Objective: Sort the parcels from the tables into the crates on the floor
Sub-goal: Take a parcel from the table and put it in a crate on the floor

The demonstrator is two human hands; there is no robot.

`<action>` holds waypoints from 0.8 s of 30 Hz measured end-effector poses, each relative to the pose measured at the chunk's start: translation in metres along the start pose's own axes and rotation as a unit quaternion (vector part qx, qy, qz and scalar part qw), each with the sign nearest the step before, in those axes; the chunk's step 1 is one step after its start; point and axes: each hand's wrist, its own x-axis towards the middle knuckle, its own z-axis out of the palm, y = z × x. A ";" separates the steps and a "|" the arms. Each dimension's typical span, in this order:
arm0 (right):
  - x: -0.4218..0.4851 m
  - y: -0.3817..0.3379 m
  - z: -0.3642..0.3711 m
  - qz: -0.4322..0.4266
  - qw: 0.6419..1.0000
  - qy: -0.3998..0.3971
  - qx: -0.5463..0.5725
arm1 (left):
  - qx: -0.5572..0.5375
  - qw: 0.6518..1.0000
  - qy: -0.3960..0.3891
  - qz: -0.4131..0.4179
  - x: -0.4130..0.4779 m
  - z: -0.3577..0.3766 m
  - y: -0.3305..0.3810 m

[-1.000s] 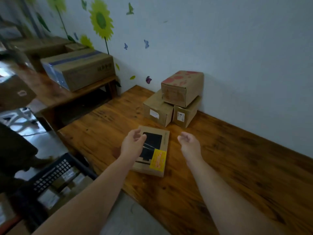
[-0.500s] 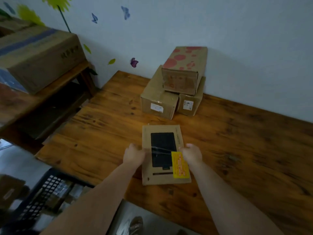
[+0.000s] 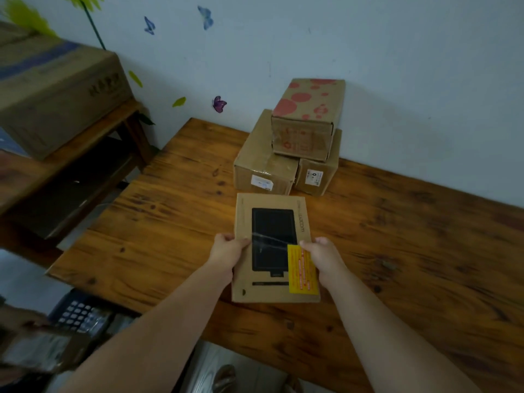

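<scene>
A flat cardboard parcel (image 3: 272, 219) with a black panel and a yellow label lies in the middle of the wooden table (image 3: 411, 251). My left hand (image 3: 226, 251) grips its left edge and my right hand (image 3: 323, 255) grips its right edge, thumbs on top. Behind it against the wall stand three more parcels: a plain box (image 3: 263, 163), a smaller box (image 3: 317, 171) with a white label, and a red-spotted box (image 3: 309, 114) stacked on both. A dark crate (image 3: 82, 316) holding parcels sits on the floor at lower left.
A large cardboard box (image 3: 56, 92) rests on a second wooden table (image 3: 93, 137) at the left. The white wall (image 3: 397, 66) with butterfly stickers runs behind the table. A shoe (image 3: 224, 378) shows on the floor below the table's front edge.
Both hands came down from above the flat parcel and took hold of its two side edges. The view has swung right and closer to the table.
</scene>
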 end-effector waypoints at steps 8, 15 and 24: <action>-0.014 -0.024 -0.028 -0.038 0.993 -0.054 0.095 | -0.040 0.997 -0.044 0.054 -0.017 0.002 0.026; -0.041 -0.040 -0.045 -0.176 0.983 0.000 0.052 | 0.191 0.953 0.063 0.226 -0.027 0.020 0.038; -0.076 -0.032 -0.023 -0.464 0.835 0.200 -0.217 | -0.033 0.973 -0.144 0.177 -0.089 0.068 0.063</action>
